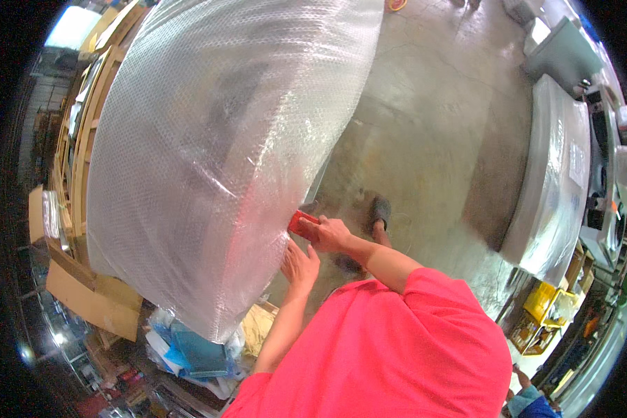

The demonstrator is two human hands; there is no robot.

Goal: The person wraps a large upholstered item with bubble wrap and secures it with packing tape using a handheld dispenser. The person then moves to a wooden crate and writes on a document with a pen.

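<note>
A large item wrapped in clear bubble wrap [209,125] stands in front of me and to my left. My right hand [329,233] grips a red handheld tool [303,225] against the near right side of the wrap; its exact kind is unclear. Just below it, my left hand [299,265] rests with fingers extended along the edge of the bubble wrap, and the fingertips are partly hidden against it. What lies under the wrap shows only as a dim, dark shape.
An open cardboard box [94,296] and blue plastic bags [195,348] are beside the wrapped item at lower left. Across the concrete floor [425,132], another wrapped item [554,174] stands at right, near a yellow crate [542,303]. Another person [529,404] is partly visible at lower right.
</note>
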